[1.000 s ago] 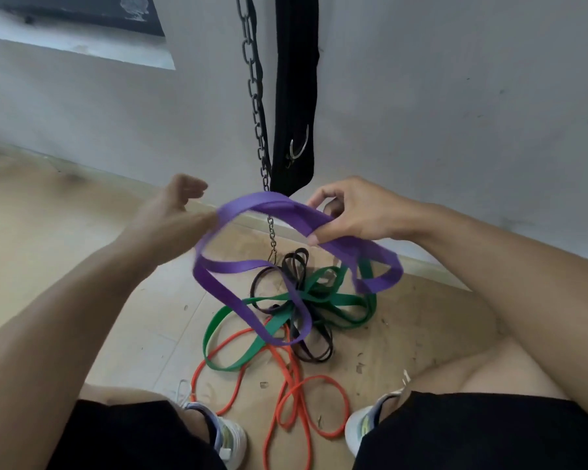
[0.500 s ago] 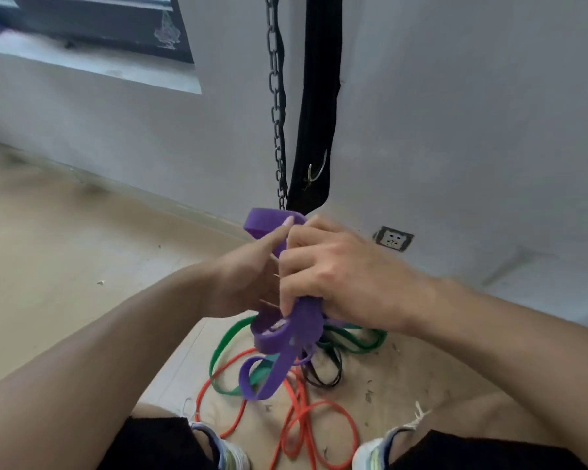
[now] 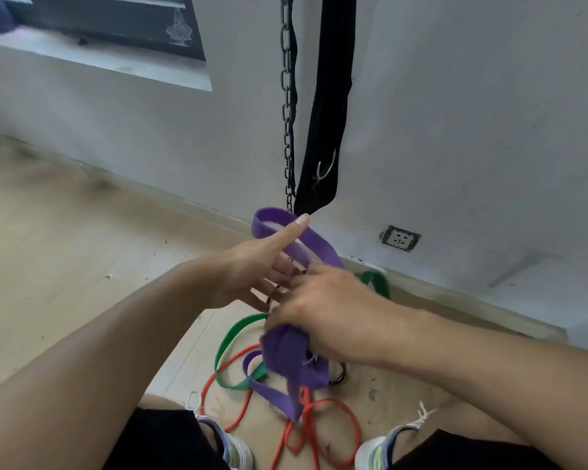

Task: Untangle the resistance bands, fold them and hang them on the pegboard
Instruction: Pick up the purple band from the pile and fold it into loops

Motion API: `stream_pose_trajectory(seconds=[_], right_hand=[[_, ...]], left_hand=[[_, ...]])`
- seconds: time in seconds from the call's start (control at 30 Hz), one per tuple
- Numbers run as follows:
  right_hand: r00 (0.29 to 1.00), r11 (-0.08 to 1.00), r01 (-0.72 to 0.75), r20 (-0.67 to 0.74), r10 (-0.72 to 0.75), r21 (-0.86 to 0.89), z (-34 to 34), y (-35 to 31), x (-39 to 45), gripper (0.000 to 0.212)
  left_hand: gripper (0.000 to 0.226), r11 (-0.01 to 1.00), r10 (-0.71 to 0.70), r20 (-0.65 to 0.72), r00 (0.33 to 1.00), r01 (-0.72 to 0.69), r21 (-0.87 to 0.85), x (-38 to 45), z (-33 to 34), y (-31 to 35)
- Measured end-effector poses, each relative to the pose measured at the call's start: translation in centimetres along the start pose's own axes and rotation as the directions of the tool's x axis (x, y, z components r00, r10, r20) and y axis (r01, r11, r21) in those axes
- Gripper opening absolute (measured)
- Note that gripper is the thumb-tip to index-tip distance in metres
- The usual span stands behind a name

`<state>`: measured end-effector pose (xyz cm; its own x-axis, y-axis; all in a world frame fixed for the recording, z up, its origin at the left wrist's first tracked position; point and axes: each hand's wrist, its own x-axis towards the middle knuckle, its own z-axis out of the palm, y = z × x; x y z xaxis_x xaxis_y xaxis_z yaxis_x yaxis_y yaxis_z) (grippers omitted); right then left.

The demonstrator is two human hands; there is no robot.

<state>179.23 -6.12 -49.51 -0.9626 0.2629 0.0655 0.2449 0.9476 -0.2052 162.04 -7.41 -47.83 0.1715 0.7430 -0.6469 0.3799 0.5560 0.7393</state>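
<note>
Clearly soft and limp, the purple band (image 3: 299, 354) bunches in the right hand (image 3: 330, 313), whose curled fingers grip its folds. Its free loop rises past the grip onto the left hand (image 3: 252, 269), fingers straight. It looks light and stretchy; best held at the fold. Below the grip lie one green band (image 3: 231, 340), one orange band (image 3: 319, 432), one black band (image 3: 339, 376).

pale wooden floor (image 3: 65, 266); green band (image 3: 233, 337), orange band (image 3: 336, 432), black band (image 3: 338, 378) tangled on it.
</note>
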Motion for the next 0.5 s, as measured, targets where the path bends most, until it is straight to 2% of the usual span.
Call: stream_pose_trajectory(seconds=[0.1,0.17,0.23,0.33,0.4,0.43,0.5], right_hand=[[0.929,0.900,-0.360,0.003,0.371,0.247,-1.6,1.2,0.0,0.024],[0.870,0.814,-0.469,0.024,0.492,0.343,-2.2,2.3,0.1,0.032],[0.843,0.765,-0.508,0.046,0.536,0.397,-2.5,3.2,0.2,0.037],[0.832,0.744,-0.529,0.075,0.550,0.409,-2.2,3.8,0.2,0.036],[0.825,0.740,-0.537,0.066,0.562,0.405,-2.0,4.1,0.3,0.038],[0.823,0.737,-0.539,0.066,0.565,0.408,-2.0,4.3,0.3,0.039],[0.819,0.729,-0.553,0.102,0.565,0.404,-2.2,4.6,0.3,0.044]], left_hand=[[0.098,0.994,0.081,-0.026,0.996,-0.080,0.070,-0.3,-0.5,-0.3],[0.081,0.978,0.171,0.024,0.985,-0.173,0.121,-1.0,-0.3,0.0],[0.070,0.914,0.224,0.017,0.974,-0.216,0.343,-1.1,0.2,-0.1],[0.055,0.719,0.321,-0.200,0.926,-0.101,0.687,-0.7,1.9,-0.7],[0.050,0.650,0.417,-0.297,0.859,-0.054,0.758,-0.6,3.0,-0.8],[0.046,0.656,0.438,-0.319,0.840,-0.056,0.753,-0.4,3.1,-0.9],[0.036,0.712,0.411,-0.332,0.849,-0.071,0.699,-0.4,2.9,-0.7]])
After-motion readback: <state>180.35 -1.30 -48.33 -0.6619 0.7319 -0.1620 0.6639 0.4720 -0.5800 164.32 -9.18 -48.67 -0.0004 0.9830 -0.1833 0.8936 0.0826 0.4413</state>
